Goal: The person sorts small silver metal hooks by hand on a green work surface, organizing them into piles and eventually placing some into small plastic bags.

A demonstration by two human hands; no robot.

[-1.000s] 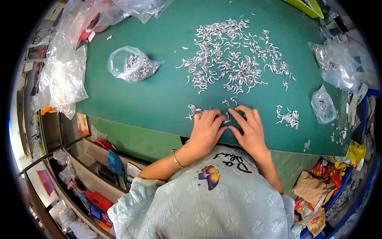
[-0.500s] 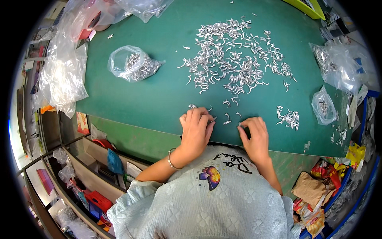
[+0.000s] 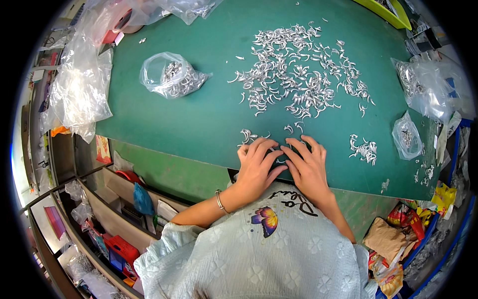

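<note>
Small curved silver metal pieces lie scattered in a broad heap on the green tabletop. Close to the table's near edge, my left hand rests with its fingers apart, the tips by a few loose pieces. My right hand is just beside it, fingers spread and tips down on the table. Between the two hands a piece or two shows partly; the fingertips hide the rest. Two curved pieces lie just beyond my fingers.
A smaller pile of silver pieces lies to the right. An open clear bag of pieces stands at left. More bags line the right side, and a yellow-green bin is at the far right. Empty plastic bags hang over the left edge.
My right hand has moved left, close to my left hand, and its fingers have gone from pinched to spread. My left hand has shifted slightly right. The whole view has shifted a little.
</note>
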